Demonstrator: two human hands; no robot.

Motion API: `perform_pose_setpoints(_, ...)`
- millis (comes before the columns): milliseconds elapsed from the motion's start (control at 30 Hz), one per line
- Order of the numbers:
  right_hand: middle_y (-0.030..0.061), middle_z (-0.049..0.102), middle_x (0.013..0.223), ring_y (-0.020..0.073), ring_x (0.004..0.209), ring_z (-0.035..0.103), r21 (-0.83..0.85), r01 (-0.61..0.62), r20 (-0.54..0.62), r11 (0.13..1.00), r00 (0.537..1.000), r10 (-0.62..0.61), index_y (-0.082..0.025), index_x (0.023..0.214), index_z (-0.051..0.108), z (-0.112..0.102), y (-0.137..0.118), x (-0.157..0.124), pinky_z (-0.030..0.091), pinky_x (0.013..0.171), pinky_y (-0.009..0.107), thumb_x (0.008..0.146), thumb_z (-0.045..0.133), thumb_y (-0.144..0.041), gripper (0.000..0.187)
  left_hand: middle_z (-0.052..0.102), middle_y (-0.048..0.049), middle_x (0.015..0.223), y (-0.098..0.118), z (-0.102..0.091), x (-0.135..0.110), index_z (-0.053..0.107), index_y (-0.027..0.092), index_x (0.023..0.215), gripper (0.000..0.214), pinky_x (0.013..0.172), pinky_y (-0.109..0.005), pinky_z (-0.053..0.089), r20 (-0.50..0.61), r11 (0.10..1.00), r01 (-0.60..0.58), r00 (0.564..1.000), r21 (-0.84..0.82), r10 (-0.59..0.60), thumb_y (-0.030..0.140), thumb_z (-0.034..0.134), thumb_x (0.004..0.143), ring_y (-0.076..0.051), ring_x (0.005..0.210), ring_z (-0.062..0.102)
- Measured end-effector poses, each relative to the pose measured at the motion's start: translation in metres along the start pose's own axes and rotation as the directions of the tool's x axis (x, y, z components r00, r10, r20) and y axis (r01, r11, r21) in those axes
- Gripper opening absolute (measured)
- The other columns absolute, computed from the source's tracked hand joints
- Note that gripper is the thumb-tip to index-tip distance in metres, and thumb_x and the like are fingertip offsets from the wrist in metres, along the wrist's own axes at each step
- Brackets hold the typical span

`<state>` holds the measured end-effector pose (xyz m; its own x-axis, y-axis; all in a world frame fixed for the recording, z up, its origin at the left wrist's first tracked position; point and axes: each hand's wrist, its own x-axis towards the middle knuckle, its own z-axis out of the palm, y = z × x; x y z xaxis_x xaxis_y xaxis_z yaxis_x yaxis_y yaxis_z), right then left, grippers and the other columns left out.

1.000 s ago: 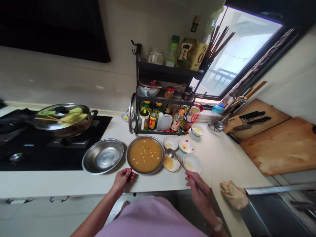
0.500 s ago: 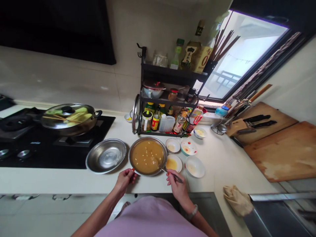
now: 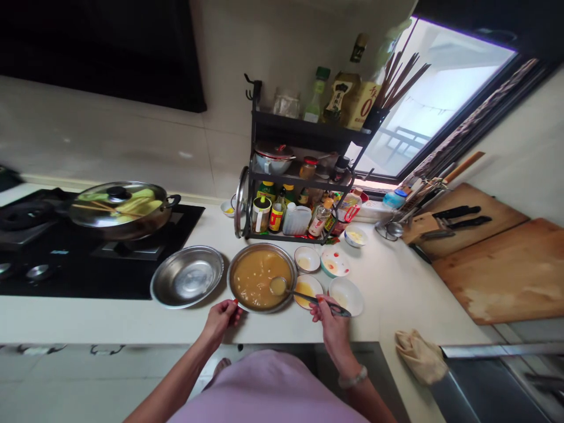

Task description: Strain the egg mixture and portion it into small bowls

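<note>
A metal bowl (image 3: 230, 281) full of brown liquid with pale bits floating in it stands on the counter before me. My left hand (image 3: 224, 319) pinches its near left rim between thumb and fingers. In my right hand (image 3: 329, 320) is the dark handle of a ladle (image 3: 278, 286), whose round scoop lies at the surface of the liquid, right of the middle. Just right of the bowl, under the handle, is a small bowl with yellow residue (image 3: 307, 289). Left of the metal bowl sits a second metal bowl (image 3: 188, 277), with nothing but a shine inside.
Several small bowls (image 3: 346, 295) cluster at the right. Behind stands a black rack (image 3: 286, 236) of bottles and jars. A lidded pan (image 3: 118, 214) is on the stove at left. A cloth (image 3: 420, 356), knives (image 3: 458, 211) and cutting boards (image 3: 493, 270) are at right.
My right hand has moved right and slightly up. The ladle's scoop has risen from within the liquid to show at its surface. My left hand stays at the rim.
</note>
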<state>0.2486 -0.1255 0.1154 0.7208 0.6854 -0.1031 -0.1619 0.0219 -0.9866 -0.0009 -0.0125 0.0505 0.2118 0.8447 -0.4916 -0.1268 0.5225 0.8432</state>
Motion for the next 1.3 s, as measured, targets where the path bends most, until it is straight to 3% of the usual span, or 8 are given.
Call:
perform_pose_setpoints(200, 0.0045, 0.068, 0.062, 0.0157, 0.051, 0.058, 0.090, -0.025, -0.037, 0.996, 0.999, 0.028, -0.015, 0.083, 0.066, -0.017, -0.019, -0.004, 0.044, 0.045, 0.025, 0.068, 0.072, -0.037, 0.027, 0.061, -0.0002, 0.054, 0.000, -0.001, 0.000, 0.057, 0.015, 0.057, 0.041, 0.045, -0.021, 0.040, -0.004, 1.000, 0.003, 1.000, -0.002, -0.003, 0.050, 0.077, 0.051, -0.008, 0.045, 0.049)
perform_pose_setpoints(400, 0.0026, 0.065, 0.060, 0.0142, 0.052, 0.056, 0.062, 0.020, -0.121, 0.998, 0.993, -0.013, -0.015, 0.083, 0.066, -0.046, -0.035, -0.005, 0.043, 0.046, 0.024, 0.067, 0.072, -0.037, 0.028, 0.060, -0.0003, 0.053, -0.002, -0.002, 0.002, 0.057, 0.015, 0.058, 0.041, 0.045, -0.022, 0.039, 0.010, 1.000, -0.005, 1.000, 0.025, 0.005, 0.052, 0.075, 0.053, -0.009, 0.045, 0.048)
perform_pose_setpoints(567, 0.0025, 0.065, 0.062, 0.0148, 0.050, 0.056, -0.123, 0.105, -0.168, 0.987, 0.978, -0.125, -0.015, 0.086, 0.066, -0.068, -0.029, -0.006, 0.046, 0.047, 0.026, 0.071, 0.070, -0.042, 0.031, 0.060, -0.0001, 0.054, -0.002, -0.003, 0.002, 0.058, 0.015, 0.058, 0.042, 0.046, -0.022, 0.039, 0.020, 1.000, -0.006, 1.000, 0.015, 0.005, 0.053, 0.076, 0.052, -0.008, 0.046, 0.048)
perform_pose_setpoints(767, 0.0041, 0.067, 0.065, 0.0157, 0.050, 0.059, -0.380, 0.242, -0.060, 0.893, 0.957, -0.285, -0.015, 0.093, 0.067, -0.080, -0.018, -0.016, 0.052, 0.048, 0.029, 0.079, 0.061, -0.045, 0.033, 0.060, 0.0001, 0.054, -0.001, -0.002, 0.001, 0.058, 0.014, 0.058, 0.043, 0.046, -0.022, 0.039, 0.026, 1.000, -0.010, 1.000, 0.007, 0.010, 0.052, 0.077, 0.051, -0.008, 0.045, 0.048)
perform_pose_setpoints(867, 0.0071, 0.070, 0.083, 0.0168, 0.062, 0.064, -0.457, 0.396, 0.117, 0.796, 0.914, -0.388, -0.018, 0.096, 0.068, -0.079, -0.023, -0.024, 0.055, 0.054, 0.029, 0.084, 0.057, -0.038, 0.025, 0.059, 0.0006, 0.053, 0.000, -0.002, 0.001, 0.058, 0.014, 0.058, 0.044, 0.045, -0.022, 0.039, 0.027, 1.000, 0.000, 1.000, 0.004, 0.000, 0.053, 0.077, 0.050, -0.008, 0.045, 0.047)
perform_pose_setpoints(967, 0.0064, 0.069, 0.093, 0.0162, 0.069, 0.064, -0.455, 0.547, 0.268, 0.703, 0.837, -0.478, -0.021, 0.101, 0.068, -0.070, -0.030, -0.028, 0.056, 0.058, 0.028, 0.088, 0.053, -0.028, 0.021, 0.059, 0.0007, 0.052, 0.000, -0.002, 0.000, 0.058, 0.015, 0.058, 0.043, 0.045, -0.022, 0.039, 0.032, 1.000, 0.008, 0.999, 0.002, -0.008, 0.053, 0.077, 0.050, -0.008, 0.045, 0.047)
perform_pose_setpoints(1100, 0.0031, 0.067, 0.082, 0.0135, 0.062, 0.061, -0.379, 0.642, 0.337, 0.666, 0.766, -0.547, -0.024, 0.103, 0.067, -0.046, -0.026, -0.025, 0.055, 0.055, 0.027, 0.092, 0.047, -0.021, 0.023, 0.060, 0.0005, 0.053, -0.001, -0.003, 0.001, 0.058, 0.015, 0.058, 0.042, 0.045, -0.022, 0.040, 0.024, 1.000, -0.002, 1.000, 0.002, 0.002, 0.051, 0.077, 0.050, -0.008, 0.045, 0.048)
perform_pose_setpoints(1300, 0.0076, 0.067, 0.088, 0.0166, 0.069, 0.064, -0.320, 0.688, 0.440, 0.652, 0.717, -0.541, -0.022, 0.104, 0.067, -0.008, -0.003, -0.006, 0.055, 0.050, 0.027, 0.093, 0.045, -0.024, 0.024, 0.059, 0.0004, 0.053, -0.003, -0.004, 0.003, 0.058, 0.015, 0.059, 0.040, 0.045, -0.021, 0.039, 0.032, 1.000, -0.009, 0.999, 0.025, 0.008, 0.051, 0.076, 0.052, -0.008, 0.045, 0.048)
